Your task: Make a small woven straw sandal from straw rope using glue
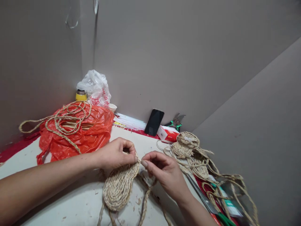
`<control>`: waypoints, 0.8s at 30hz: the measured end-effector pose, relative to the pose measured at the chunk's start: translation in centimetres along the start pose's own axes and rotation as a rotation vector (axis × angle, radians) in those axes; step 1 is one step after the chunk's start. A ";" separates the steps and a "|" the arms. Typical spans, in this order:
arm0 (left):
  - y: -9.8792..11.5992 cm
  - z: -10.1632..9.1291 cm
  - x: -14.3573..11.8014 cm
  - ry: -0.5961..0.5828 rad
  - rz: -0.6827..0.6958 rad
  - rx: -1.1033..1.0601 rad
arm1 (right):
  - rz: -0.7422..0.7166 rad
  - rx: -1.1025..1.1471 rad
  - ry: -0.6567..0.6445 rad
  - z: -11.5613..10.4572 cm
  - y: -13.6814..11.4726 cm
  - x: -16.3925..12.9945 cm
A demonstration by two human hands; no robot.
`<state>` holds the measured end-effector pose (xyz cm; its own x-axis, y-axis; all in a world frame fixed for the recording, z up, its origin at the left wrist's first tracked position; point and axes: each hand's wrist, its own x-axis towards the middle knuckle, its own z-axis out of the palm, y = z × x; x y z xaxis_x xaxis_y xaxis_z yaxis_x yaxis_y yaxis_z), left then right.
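A sole-shaped piece of coiled straw braid (119, 188) stands out in front of me over the white table, its wide rounded end toward me. My left hand (117, 153) is closed on its far, narrower end and partly covers it. Thumb and fingers of my right hand (164, 171) pinch together at the right edge, fingertips almost meeting those of the left. What they pinch is too small to make out. Loose braided cord (145, 205) hangs below the right hand, with more strands trailing under the sole.
Left is a red plastic bag (98, 125) topped with braided rope (56, 121). Behind stand a yellow-bodied jar (81, 96), a white bag (95, 86) and a cup (112, 107). A phone (154, 122) leans by green-handled pruners (176, 122). Coiled straw pieces (185, 146) and green-handled scissors (224, 218) lie right.
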<state>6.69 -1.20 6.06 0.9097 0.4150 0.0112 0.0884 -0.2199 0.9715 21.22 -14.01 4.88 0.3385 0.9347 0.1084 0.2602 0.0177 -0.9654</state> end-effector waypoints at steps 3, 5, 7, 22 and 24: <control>0.1 -0.1 0.0 -0.017 -0.017 -0.002 | 0.039 0.031 -0.035 -0.2 0.2 0.1; 0.0 -0.1 -0.1 -0.025 -0.020 0.002 | 0.096 0.097 -0.100 -0.3 0.6 0.2; -0.1 0.0 -0.1 -0.032 -0.017 0.006 | 0.163 0.195 -0.171 -0.2 1.0 0.4; 0.8 0.2 -0.4 -0.079 0.014 -0.066 | 0.286 0.516 -0.256 0.1 1.4 0.3; 1.1 -0.2 -0.4 -0.030 0.026 -0.098 | 0.287 0.548 -0.254 -0.1 1.6 0.4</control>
<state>6.37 -1.37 7.19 0.9230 0.3836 0.0313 0.0255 -0.1420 0.9895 21.81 -13.63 3.42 0.0847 0.9826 -0.1655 -0.3285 -0.1293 -0.9356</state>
